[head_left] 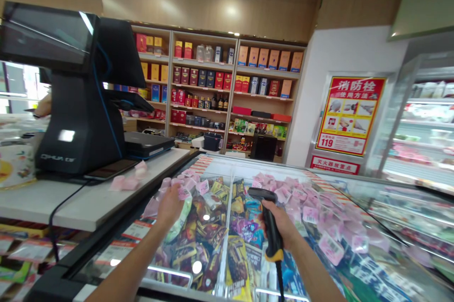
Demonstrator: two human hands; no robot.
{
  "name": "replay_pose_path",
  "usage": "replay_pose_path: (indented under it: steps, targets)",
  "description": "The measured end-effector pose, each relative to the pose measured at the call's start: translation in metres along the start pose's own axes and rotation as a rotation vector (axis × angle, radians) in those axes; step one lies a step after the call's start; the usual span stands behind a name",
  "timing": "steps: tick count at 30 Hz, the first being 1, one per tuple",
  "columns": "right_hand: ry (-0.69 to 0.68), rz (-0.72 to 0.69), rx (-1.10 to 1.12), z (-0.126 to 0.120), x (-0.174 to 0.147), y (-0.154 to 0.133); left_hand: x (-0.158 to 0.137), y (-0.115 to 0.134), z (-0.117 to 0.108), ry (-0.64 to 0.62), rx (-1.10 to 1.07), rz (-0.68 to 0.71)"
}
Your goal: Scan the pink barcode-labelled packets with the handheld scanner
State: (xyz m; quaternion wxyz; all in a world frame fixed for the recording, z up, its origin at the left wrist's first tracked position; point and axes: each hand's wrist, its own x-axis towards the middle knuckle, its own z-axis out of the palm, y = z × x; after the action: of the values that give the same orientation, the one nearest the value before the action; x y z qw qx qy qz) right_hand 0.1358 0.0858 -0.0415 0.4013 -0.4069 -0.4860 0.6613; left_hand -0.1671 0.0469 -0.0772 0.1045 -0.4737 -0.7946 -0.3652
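Observation:
My right hand (282,221) is wrapped round the handle of a black and yellow barcode scanner (272,231), held upright over the freezer's glass top with its cord hanging down. At the far left part of the glass, my left hand (170,205) has its fingers closed on a small pink piece with a barcode label (183,193). More pink pieces (193,178) lie right beside those fingers. A large spread of similar pink labelled pieces (312,202) covers the right side of the glass.
Wrapped frozen goods (198,235) show through the chest freezer's glass. On the left, a white counter (81,205) carries a black checkout terminal (81,112), a phone (112,169) and a few pink pieces (129,180). Shelves of boxes (202,79) stand behind; a refrigerated display (425,127) stands right.

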Motion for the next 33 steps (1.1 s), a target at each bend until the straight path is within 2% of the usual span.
replay_pose_path:
  steps: [4, 7, 12, 18, 24, 29, 33]
  targets:
    - [0.048, 0.009, 0.032, -0.018, 0.001, -0.005, 0.0, 0.005, -0.007, -0.001, 0.052, 0.071]
    - [0.096, -0.01, 0.043, -0.035, 0.0, -0.008, -0.003, 0.026, -0.008, 0.001, 0.049, 0.118]
    - [0.16, -0.046, 0.072, -0.06, -0.005, -0.01, -0.018, 0.083, 0.009, -0.073, -0.047, 0.244]
    - [0.275, -0.069, 0.093, -0.093, -0.014, -0.012, -0.046, 0.151, 0.042, -0.239, -0.196, 0.34]
    - [0.344, -0.071, 0.131, -0.12, -0.023, -0.014, -0.076, 0.206, 0.062, -0.414, -0.29, 0.417]
    - [0.362, -0.102, 0.123, -0.132, -0.028, -0.013, -0.097, 0.242, 0.076, -0.512, -0.253, 0.301]
    - [0.332, -0.114, 0.072, -0.13, -0.031, -0.012, -0.101, 0.255, 0.087, -0.581, -0.2, 0.228]
